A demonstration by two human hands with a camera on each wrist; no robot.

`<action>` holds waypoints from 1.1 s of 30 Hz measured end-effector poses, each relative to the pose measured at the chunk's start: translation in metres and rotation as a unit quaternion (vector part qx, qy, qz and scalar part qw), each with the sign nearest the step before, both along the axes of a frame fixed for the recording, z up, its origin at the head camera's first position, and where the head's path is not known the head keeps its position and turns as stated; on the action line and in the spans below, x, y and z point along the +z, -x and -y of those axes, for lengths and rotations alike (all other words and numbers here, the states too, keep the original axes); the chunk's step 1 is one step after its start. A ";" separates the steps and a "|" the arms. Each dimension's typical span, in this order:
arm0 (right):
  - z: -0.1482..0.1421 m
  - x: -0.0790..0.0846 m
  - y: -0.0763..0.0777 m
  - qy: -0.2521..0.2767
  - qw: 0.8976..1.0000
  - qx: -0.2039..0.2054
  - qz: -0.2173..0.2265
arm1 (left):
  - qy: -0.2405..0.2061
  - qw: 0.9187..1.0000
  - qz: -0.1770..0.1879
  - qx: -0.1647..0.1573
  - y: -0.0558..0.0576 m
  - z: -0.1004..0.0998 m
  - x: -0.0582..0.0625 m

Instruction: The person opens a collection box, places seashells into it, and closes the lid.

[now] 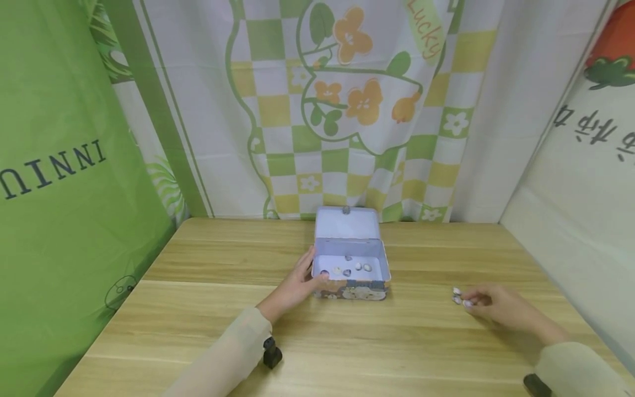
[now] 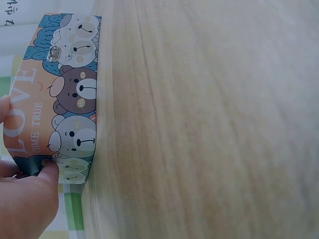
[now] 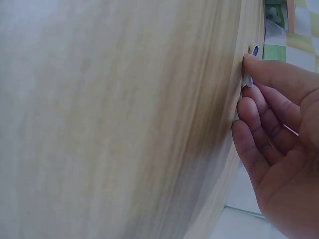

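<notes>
In the head view an open hinged tin box [image 1: 351,290] stands on the table, lid raised at the back. Cartoon bears cover its front, and several small shells [image 1: 367,267] lie inside. My left hand [image 1: 297,278] grips its left front corner, the thumb over the front rim; the left wrist view shows the hand [image 2: 30,194] against the printed tin [image 2: 75,94]. On the right, my right hand [image 1: 501,306] pinches a small pale shell [image 1: 467,304] at the tabletop, between thumb and fingertips. Just beside it lie two more shells [image 1: 456,291]. The right wrist view partly hides the pinched shell [image 3: 247,79].
The wooden table [image 1: 198,309] reaches back to a patterned curtain [image 1: 278,110]. A green cloth [image 1: 59,231] hangs at the left and a pale printed cloth [image 1: 585,209] at the right. A thin dark cable [image 1: 119,289] shows by the left edge.
</notes>
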State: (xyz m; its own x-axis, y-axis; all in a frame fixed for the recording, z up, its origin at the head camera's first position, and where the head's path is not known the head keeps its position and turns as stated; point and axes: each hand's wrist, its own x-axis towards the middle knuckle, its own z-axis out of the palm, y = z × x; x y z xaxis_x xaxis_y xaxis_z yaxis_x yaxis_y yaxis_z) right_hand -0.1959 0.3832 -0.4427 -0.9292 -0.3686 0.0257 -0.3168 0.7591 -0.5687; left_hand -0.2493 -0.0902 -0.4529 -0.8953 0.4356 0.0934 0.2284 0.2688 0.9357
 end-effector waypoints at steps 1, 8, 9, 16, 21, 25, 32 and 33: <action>0.000 0.000 0.000 0.000 1.000 0.000 0.002 | 0.000 1.000 -0.001 0.000 0.000 0.000 0.000; -0.001 -0.001 0.000 -0.004 1.000 -0.001 0.002 | -0.004 1.000 0.013 -0.003 0.000 0.000 -0.002; -0.001 0.000 0.000 -0.006 1.000 0.000 0.000 | -0.005 1.000 0.013 -0.004 0.000 0.000 -0.002; 0.001 0.003 0.000 -0.014 1.000 -0.014 0.009 | -0.001 1.000 0.010 -0.002 0.001 0.001 -0.003; 0.003 0.006 0.000 -0.011 1.000 -0.017 0.012 | -0.003 1.000 0.010 -0.004 0.001 0.000 -0.002; 0.007 0.011 0.002 -0.018 1.000 -0.017 -0.018 | -0.005 1.000 0.009 -0.002 0.000 0.000 -0.001; 0.019 0.027 0.009 -0.025 0.998 0.002 -0.049 | -0.006 1.000 0.009 -0.004 -0.001 0.000 0.001; 0.022 0.030 0.010 -0.025 0.998 0.004 -0.054 | -0.007 1.000 0.010 -0.005 -0.001 0.000 0.001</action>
State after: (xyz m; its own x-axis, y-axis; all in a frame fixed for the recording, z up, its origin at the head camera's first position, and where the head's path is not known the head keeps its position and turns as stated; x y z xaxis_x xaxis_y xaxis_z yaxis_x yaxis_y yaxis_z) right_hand -0.2055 0.3617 -0.4127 -0.9192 -0.3791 0.1062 -0.3799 0.7833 -0.4920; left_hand -0.2480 -0.0899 -0.4514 -0.8926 0.4433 0.0822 0.2127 0.2532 0.9438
